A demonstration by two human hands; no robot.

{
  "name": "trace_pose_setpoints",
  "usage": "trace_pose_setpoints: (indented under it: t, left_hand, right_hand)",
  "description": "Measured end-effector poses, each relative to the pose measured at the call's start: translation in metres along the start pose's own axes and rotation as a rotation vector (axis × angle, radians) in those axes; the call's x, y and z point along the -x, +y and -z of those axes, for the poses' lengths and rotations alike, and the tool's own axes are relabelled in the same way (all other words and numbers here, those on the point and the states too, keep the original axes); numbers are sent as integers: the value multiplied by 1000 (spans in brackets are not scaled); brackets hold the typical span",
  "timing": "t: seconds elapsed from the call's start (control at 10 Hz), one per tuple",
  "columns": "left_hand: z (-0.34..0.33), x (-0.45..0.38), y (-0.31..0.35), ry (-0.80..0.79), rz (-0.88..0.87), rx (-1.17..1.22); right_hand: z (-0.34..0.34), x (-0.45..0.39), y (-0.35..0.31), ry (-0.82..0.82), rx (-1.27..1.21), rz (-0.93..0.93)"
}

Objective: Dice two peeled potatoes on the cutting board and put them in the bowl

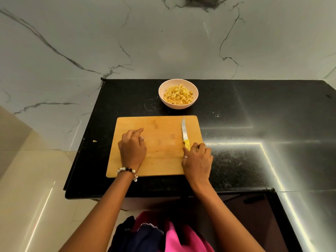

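Hands (132, 148) on smooth wooden board (160, 131)

Cutting board (160, 142): matt wood, smooth. Knife (184, 132): shiny metal blade, yellow plastic handle. Bowl (161, 98): smooth, pale pink. Counter (254, 115): glossy black speckled stone. Wall (127, 42): veined marble.

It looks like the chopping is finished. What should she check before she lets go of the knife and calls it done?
1. Diced potato in the bowl: ok.
2. Cutting board bare of pieces: ok.
3. Knife lying flat on the board, blade pointing away from her: ok.
4. Right hand at the yellow handle; whether its grip is closed: cannot tell.
5. Left hand apart from the blade: ok.
6. Stray bit on the counter left of the board: not ok.
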State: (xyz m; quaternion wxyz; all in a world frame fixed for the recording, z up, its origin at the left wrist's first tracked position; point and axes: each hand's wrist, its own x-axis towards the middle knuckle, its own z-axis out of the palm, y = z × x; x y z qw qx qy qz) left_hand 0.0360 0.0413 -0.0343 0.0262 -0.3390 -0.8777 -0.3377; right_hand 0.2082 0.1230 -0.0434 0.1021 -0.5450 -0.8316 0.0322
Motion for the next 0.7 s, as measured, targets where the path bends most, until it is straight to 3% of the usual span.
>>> trace_pose_setpoints:
  t: [0.3,0.7]
  left_hand:
    - [0,6,-41,-228,-56,-99]
    - [5,-1,-53,-270,-122,-17]
  right_hand:
    - [-11,7,17,-49,-152,-15]
    - [-7,19,13,-96,-191,-44]
